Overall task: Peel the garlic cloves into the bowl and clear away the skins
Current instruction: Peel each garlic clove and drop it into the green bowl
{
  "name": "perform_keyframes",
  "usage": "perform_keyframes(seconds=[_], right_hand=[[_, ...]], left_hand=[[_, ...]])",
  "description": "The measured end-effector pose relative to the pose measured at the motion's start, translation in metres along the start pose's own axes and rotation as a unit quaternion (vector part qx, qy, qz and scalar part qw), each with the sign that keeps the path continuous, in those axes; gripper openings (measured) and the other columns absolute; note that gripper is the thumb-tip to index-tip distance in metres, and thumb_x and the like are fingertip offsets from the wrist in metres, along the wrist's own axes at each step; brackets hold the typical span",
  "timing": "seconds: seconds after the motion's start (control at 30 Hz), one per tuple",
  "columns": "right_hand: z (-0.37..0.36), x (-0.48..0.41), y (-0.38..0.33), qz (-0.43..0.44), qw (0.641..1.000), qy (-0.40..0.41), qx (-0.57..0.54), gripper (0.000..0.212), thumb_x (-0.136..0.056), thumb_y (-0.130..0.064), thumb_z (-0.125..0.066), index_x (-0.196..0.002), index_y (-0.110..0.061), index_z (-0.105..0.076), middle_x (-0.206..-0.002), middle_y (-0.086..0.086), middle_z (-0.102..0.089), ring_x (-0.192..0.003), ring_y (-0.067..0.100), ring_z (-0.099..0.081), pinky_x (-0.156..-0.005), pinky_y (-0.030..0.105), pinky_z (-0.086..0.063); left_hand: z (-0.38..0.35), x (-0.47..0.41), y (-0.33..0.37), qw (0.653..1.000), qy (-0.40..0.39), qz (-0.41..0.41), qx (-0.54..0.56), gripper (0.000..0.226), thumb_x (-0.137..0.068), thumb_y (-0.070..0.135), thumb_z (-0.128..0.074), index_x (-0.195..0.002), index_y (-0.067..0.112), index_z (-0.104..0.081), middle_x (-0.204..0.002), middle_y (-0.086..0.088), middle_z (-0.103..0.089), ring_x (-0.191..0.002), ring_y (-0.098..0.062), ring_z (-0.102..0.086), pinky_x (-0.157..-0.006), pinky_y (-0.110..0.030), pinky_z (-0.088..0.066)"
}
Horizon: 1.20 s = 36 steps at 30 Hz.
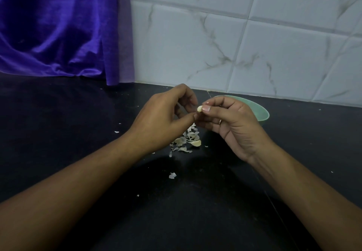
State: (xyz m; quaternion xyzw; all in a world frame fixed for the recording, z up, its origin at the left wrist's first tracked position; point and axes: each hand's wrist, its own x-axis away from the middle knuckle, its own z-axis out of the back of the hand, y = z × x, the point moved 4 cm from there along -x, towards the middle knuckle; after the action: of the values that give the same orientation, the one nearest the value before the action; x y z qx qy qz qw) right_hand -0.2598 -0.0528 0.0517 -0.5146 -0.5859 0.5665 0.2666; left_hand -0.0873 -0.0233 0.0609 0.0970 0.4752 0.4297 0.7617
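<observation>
fingers of the right hand are curled, and its thumb and forefinger pinch a small pale garlic clove held in the air above the black countertop. a thin ring sits on one of the curled lower fingers. the left hand comes in from the left with its fingers bent inward; its thumb tip and forefinger tip close on the left end of the same clove, so both hands meet at it. whether any skin is left on the clove is too small to tell.

just below the hands, on the countertop, lies a loose heap of garlic skins, with one bigger cream piece at its right edge that may be skin or clove. a stray skin lies nearer, apart from the heap, and tiny flecks are scattered around.

a pale green bowl stands on the far right, partly hidden behind the right hand; its inside is not visible. behind it rises a marbled white tile wall, and a purple cloth hangs at the far left.
</observation>
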Motion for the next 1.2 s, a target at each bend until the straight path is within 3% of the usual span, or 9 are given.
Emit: perform_keyframes(seconds=[0.1, 0.17, 0.37, 0.6, 0.83, 0.9, 1.0, 1.13, 1.2], right_hand=[[0.003, -0.001, -0.001, -0.007, 1.000, 0.010, -0.017, 0.015, -0.077, -0.007, -0.074, -0.091, -0.006, -0.069, -0.091, 0.014, -0.075, -0.087, 0.026, -0.075, -0.084, 0.040, -0.063], [0.004, -0.002, -0.002, -0.012, 1.000, 0.016, -0.013, 0.017, -0.078, -0.008, -0.074, -0.093, -0.006, -0.068, -0.093, 0.013, -0.076, -0.087, 0.025, -0.074, -0.083, 0.039, -0.062], [0.004, 0.000, 0.000, -0.019, 1.000, 0.023, 0.004, 0.020, -0.076, -0.008, -0.076, -0.094, -0.007, -0.067, -0.096, 0.015, -0.075, -0.089, 0.027, -0.075, -0.074, 0.034, -0.062], [0.006, -0.001, -0.006, -0.007, 0.999, 0.042, -0.032, 0.014, -0.083, 0.000, -0.069, -0.094, -0.007, -0.066, -0.089, 0.012, -0.073, -0.085, 0.026, -0.075, -0.075, 0.036, -0.063], [0.006, -0.001, -0.005, -0.003, 0.998, 0.053, -0.035, 0.018, -0.089, 0.013, -0.061, -0.090, -0.004, -0.065, -0.078, 0.011, -0.068, -0.085, 0.028, -0.075, -0.072, 0.035, -0.063], [0.006, -0.001, -0.005, 0.000, 0.998, 0.050, -0.031, 0.019, -0.088, 0.015, -0.061, -0.090, -0.004, -0.065, -0.078, 0.010, -0.067, -0.084, 0.026, -0.074, -0.071, 0.034, -0.063], [0.004, -0.001, -0.004, 0.005, 0.999, 0.039, -0.022, 0.017, -0.085, 0.012, -0.066, -0.091, -0.004, -0.066, -0.083, 0.010, -0.067, -0.080, 0.023, -0.073, -0.066, 0.030, -0.061], [0.002, -0.001, -0.002, 0.016, 1.000, 0.024, -0.003, 0.021, -0.078, 0.003, -0.073, -0.097, -0.002, -0.067, -0.090, 0.013, -0.069, -0.078, 0.022, -0.072, -0.064, 0.028, -0.060], [0.003, -0.001, -0.002, 0.020, 0.999, 0.025, 0.003, 0.024, -0.076, 0.002, -0.074, -0.098, -0.001, -0.067, -0.091, 0.014, -0.069, -0.077, 0.021, -0.072, -0.064, 0.028, -0.060]], left_hand=[[-0.001, 0.000, -0.009, 1.000, -0.004, 0.031, -0.003, 0.025, -0.086, 0.008, -0.068, -0.100, 0.028, -0.067, -0.090, 0.011, -0.071, -0.077, -0.009, -0.069, -0.071, -0.044, -0.060], [-0.001, 0.000, -0.012, 0.999, 0.003, 0.040, -0.013, 0.023, -0.086, 0.013, -0.063, -0.098, 0.030, -0.072, -0.087, 0.013, -0.072, -0.078, -0.010, -0.070, -0.072, -0.043, -0.060], [-0.003, -0.001, -0.011, 0.999, 0.010, 0.037, -0.008, 0.012, -0.091, 0.021, -0.075, -0.099, 0.030, -0.073, -0.084, 0.012, -0.073, -0.077, -0.008, -0.070, -0.073, -0.040, -0.060], [0.003, -0.002, -0.010, 0.997, 0.037, 0.058, -0.023, 0.018, -0.088, 0.040, -0.081, -0.080, 0.028, -0.071, -0.071, 0.011, -0.071, -0.066, -0.009, -0.067, -0.065, -0.036, -0.057], [0.003, -0.002, -0.011, 0.997, 0.010, 0.075, -0.014, 0.016, -0.096, 0.027, -0.073, -0.109, 0.034, -0.079, -0.079, 0.015, -0.076, -0.077, 0.000, -0.073, -0.077, -0.038, -0.062], [0.005, -0.001, -0.008, 0.996, 0.017, 0.086, -0.019, 0.008, -0.092, 0.038, -0.078, -0.092, 0.030, -0.079, -0.068, 0.012, -0.073, -0.064, -0.004, -0.070, -0.067, -0.039, -0.061], [0.009, -0.002, -0.008, 0.994, 0.046, 0.089, -0.037, 0.040, -0.093, 0.054, -0.070, -0.067, 0.023, -0.073, -0.063, 0.000, -0.069, -0.053, -0.014, -0.064, -0.060, -0.041, -0.056], [0.007, -0.002, -0.009, 0.995, 0.022, 0.087, -0.041, 0.014, -0.096, 0.040, -0.070, -0.090, 0.031, -0.080, -0.077, 0.011, -0.073, -0.068, -0.003, -0.067, -0.069, -0.037, -0.058], [0.007, -0.001, -0.010, 0.994, 0.029, 0.088, -0.056, 0.016, -0.089, 0.041, -0.079, -0.076, 0.030, -0.075, -0.070, 0.013, -0.071, -0.067, -0.003, -0.067, -0.065, -0.033, -0.056]])
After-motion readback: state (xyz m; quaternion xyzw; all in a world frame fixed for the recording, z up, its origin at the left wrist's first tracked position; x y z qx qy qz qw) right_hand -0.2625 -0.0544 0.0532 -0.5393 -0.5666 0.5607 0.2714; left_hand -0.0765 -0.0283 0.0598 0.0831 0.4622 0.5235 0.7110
